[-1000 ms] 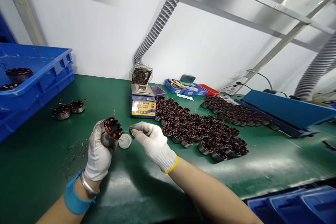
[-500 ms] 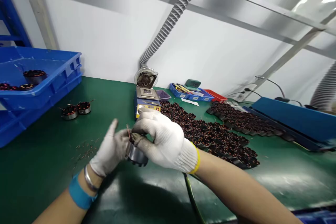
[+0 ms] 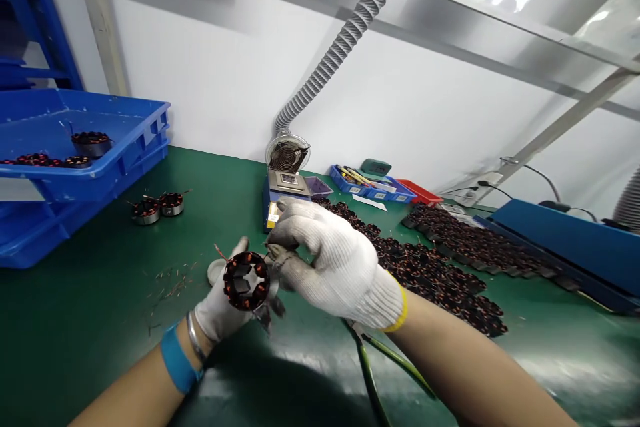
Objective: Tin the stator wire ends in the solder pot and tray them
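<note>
Here we are with one wound ring [image 3: 231,285] up off the tabletop [image 3: 220,177], its open face turned towards us, held between our two gloves. Our left grip [image 3: 223,310] is wrapped round its side from behind, thumb up top, fingers below. Our right grip [image 3: 340,263] has thumb and forefinger pinched at the ring's upper right edge; whether they have a wire end or the rim itself, we can't tell. So this one looks mid-job: one wire end [image 3: 221,251] sticks up free at its upper left, and the clippings [image 3: 175,278] to our left suggest some trimming has been done here. How much is left, we can only judge roughly: big rows of rings [image 3: 435,273] fill the right, a second batch [image 3: 465,233] lies beyond, and nothing tells us whether those are finished or waiting. Two rings [image 3: 159,207] stand apart on the left, near the blue bin [image 3: 125,130], which has several more inside. Now, what's in the way? A pale cup [image 3: 215,271] sits just behind our left grip, partly covered; the green-handled pliers [image 3: 367,373] lie under our right wrist, tips hidden; and our right grip blocks the front of the little machine [image 3: 289,180]. Behind that, small blue trays [image 3: 367,185] and a red tray [image 3: 420,193] line the back, well clear of our fingers.
</note>
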### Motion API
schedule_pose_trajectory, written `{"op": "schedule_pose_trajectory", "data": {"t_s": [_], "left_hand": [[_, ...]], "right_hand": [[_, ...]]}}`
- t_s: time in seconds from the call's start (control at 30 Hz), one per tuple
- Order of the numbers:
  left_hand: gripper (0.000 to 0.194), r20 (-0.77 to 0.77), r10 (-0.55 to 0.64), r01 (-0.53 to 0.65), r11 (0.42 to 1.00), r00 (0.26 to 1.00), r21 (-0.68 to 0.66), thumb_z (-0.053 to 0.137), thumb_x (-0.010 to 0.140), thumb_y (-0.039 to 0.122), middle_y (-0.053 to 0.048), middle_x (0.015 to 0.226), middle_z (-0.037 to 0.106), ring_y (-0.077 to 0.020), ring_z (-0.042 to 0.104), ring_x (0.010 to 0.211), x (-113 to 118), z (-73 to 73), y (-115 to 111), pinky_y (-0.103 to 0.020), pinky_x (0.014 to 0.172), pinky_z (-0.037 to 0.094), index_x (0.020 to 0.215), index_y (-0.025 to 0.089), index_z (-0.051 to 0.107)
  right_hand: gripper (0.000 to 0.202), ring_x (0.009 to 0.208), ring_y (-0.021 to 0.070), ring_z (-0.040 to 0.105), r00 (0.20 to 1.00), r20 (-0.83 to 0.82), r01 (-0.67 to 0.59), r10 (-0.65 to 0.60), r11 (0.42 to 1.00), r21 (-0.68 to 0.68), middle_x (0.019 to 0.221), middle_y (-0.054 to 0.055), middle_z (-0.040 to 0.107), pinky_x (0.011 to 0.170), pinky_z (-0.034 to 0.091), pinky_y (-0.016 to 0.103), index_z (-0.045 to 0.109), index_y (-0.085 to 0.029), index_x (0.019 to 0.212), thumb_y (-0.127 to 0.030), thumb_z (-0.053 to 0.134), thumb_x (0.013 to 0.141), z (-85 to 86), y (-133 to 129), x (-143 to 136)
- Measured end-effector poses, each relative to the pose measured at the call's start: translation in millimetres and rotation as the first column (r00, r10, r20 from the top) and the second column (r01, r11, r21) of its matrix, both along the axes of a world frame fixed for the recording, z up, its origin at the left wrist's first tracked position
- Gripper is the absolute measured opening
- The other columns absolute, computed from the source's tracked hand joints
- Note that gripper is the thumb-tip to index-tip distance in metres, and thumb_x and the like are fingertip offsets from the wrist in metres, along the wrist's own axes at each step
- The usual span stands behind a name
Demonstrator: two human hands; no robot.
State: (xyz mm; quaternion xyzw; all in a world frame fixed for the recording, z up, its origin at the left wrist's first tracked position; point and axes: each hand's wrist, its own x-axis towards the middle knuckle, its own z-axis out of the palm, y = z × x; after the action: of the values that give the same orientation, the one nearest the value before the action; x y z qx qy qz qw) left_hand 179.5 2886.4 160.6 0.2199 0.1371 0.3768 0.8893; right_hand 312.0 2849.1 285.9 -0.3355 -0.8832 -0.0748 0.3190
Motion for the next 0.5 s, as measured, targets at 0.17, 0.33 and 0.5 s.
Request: {"op": "schedule_pose_trajectory", "data": {"t_s": [0.17,0.33,0.5], "left_hand": [[0.053,-0.050,0.079,-0.072,0.988,0.996,0.134,0.056,0.078,0.064,-0.010,0.067,0.067,-0.0219,0.062,0.048,-6,5.6,-11,-0.028,0.038,0.045,0.083,0.012,0.067],[0.041,-0.228,0.370,-0.385,0.923,0.901,-0.021,0.053,0.084,0.050,-0.010,0.068,0.066,-0.0205,0.064,0.056,-4,13.9,-10,-0.027,0.048,0.050,0.088,0.011,0.066],[0.035,-0.215,0.422,-0.466,0.850,0.881,-0.243,0.044,0.090,0.044,-0.006,0.072,0.068,-0.0197,0.064,0.055,0,12.2,1,-0.033,0.049,0.053,0.088,0.015,0.062]], "right_hand": [[0.007,0.069,0.0131,0.056,0.988,-0.127,0.075,-0.090,0.991,-0.113,0.074,0.002,0.061,0.062,0.042,0.026,0.062,-0.016,0.073,-0.015,0.057,0.079,-15.4,7,12],[0.008,0.065,0.0138,0.060,0.794,-0.566,0.018,-0.219,0.941,-0.338,0.070,0.002,0.062,0.058,0.048,0.026,0.061,-0.017,0.073,-0.022,0.058,0.078,-29.9,19,29],[0.010,0.079,0.0167,0.063,0.611,-0.754,0.159,-0.242,0.970,-0.183,0.079,0.004,0.063,0.071,0.053,0.031,0.062,-0.019,0.081,-0.025,0.056,0.085,-41.2,22,57]]}}
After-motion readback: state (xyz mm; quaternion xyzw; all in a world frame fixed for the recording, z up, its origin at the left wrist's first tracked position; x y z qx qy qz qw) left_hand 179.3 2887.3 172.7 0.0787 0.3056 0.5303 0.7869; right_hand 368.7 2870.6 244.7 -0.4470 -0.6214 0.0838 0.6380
